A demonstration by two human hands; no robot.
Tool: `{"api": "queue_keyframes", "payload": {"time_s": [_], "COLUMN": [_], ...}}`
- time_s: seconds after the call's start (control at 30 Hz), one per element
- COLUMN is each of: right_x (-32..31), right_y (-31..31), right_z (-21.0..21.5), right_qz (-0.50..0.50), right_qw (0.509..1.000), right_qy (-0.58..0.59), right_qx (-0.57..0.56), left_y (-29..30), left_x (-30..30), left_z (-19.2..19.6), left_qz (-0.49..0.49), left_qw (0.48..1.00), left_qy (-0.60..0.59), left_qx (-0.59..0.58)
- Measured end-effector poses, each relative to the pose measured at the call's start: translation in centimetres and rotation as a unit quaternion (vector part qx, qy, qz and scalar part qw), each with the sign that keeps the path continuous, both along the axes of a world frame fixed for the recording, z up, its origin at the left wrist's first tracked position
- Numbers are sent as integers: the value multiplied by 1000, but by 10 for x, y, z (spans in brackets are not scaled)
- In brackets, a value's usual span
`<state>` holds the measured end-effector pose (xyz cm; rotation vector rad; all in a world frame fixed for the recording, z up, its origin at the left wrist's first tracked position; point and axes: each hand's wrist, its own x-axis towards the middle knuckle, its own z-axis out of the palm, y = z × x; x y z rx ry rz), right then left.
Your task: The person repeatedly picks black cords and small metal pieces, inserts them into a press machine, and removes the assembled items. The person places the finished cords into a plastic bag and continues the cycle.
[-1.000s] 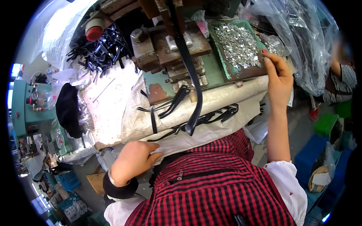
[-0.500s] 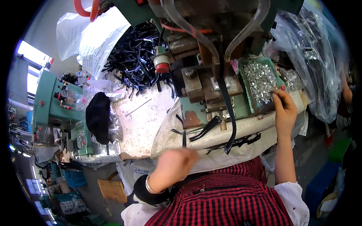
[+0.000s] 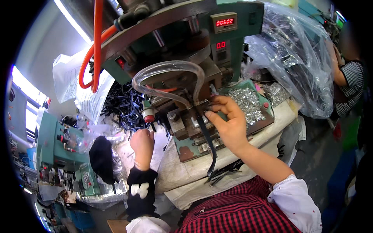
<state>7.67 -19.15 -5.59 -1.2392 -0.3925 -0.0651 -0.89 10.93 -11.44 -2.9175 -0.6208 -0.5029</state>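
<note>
- 1 black cloth item (image 3: 102, 160), left, lying beside crinkled silvery wrapping
- 1 green machine (image 3: 58, 139), farther left, with 1 round gauge (image 3: 67, 136) on its side
- 1 white sheet (image 3: 67, 73), far left, standing up with creases
- 1 bright window (image 3: 25, 91), at the left edge
- 1 lit tube lamp (image 3: 73, 20), far left, high up
- 1 large clear plastic bag (image 3: 299, 73), far right, crumpled
- 1 striped sleeve (image 3: 352, 79) of another person, right of that bag
- 1 wooden board (image 3: 117, 226), near left, low down

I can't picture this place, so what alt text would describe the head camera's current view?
A person's right hand reaches in at a metal press, where a long black strip hangs toward the wearer. The curled left hand is near a red button and a pile of black strips; small shiny metal pieces fill a green tray.
</note>
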Motion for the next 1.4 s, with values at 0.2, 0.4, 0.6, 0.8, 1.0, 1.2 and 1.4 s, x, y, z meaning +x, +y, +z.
{"api": "queue_keyframes", "payload": {"time_s": [0.2, 0.4, 0.6, 0.8, 1.0, 1.2, 1.4], "right_x": [-4, -25, -6, -10, 29, 41, 49], "right_y": [9, -1, -57, -142, -111, -91, -92], "right_z": [13, 30, 13, -27, -65, -59, -56], "right_qz": [69, 58, 11, -252, -260, -292, -329], "right_qw": [993, 996, 976, 811, 785, 792, 774], "right_qy": [85, 67, -96, -150, -254, -249, -267], "right_qx": [48, 17, -197, -506, -502, -476, -470], "left_y": [42, 54, -8, -54, 17, -65, -148], "left_x": [30, -23, -67, -77, -30, -51, -32], "left_z": [-72, -14, 26, 36, -16, 61, 100], "left_qz": [48, 72, -1, -43, -33, -81, -326], "left_qw": [974, 626, 556, 463, 426, 609, 795], "left_qy": [-130, 51, -31, -168, -206, -323, -387], "left_qx": [-179, -775, -830, -869, -880, -720, -333]}}
